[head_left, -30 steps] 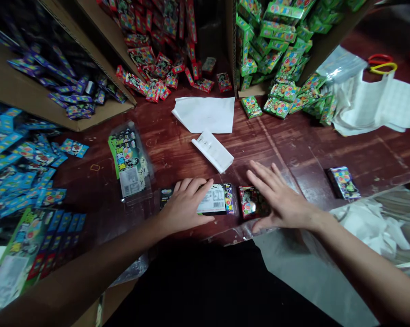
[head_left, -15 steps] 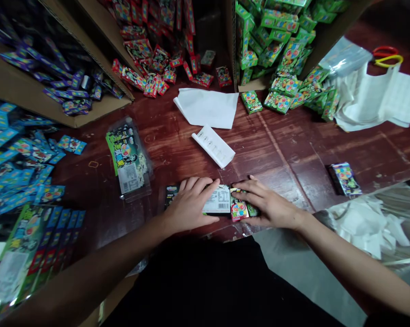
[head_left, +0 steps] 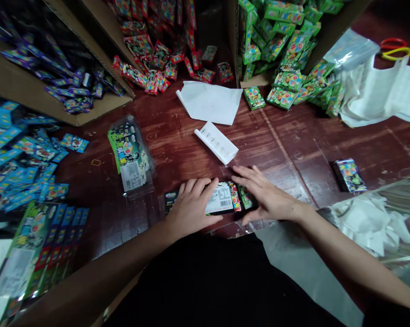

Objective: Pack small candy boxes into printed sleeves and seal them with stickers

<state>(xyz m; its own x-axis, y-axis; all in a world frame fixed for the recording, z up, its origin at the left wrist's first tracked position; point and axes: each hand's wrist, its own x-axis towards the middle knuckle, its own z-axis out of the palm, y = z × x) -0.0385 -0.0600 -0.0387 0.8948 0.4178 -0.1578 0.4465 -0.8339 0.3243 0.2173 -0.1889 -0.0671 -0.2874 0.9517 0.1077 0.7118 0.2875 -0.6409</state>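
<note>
A flat black packet [head_left: 219, 200] with a white barcode label lies near the table's front edge. My left hand [head_left: 192, 204] lies over its left part, fingers toward the far edge and thumb near the close edge, holding it down. At its right end a thin strip of a small red candy box [head_left: 235, 197] shows. Against that sits a small green box [head_left: 246, 199], partly hidden by my right hand [head_left: 266, 196]. My right fingers are at its far side and the thumb at its near side, bracketing it.
Cartons hold purple boxes [head_left: 78, 88], red boxes [head_left: 150, 63] and green boxes [head_left: 286, 68]. Blue boxes [head_left: 24, 154] pile up at left, above stacked packs [head_left: 24, 245]. White papers [head_left: 211, 102], clear-wrapped cards [head_left: 131, 156], a purple box [head_left: 350, 175] and scissors [head_left: 395, 49] lie about.
The red box's broad face no longer shows; only a narrow strip is visible beside the packet. My right fingers have spread and shifted slightly, uncovering more of the green box. My left hand stays put.
</note>
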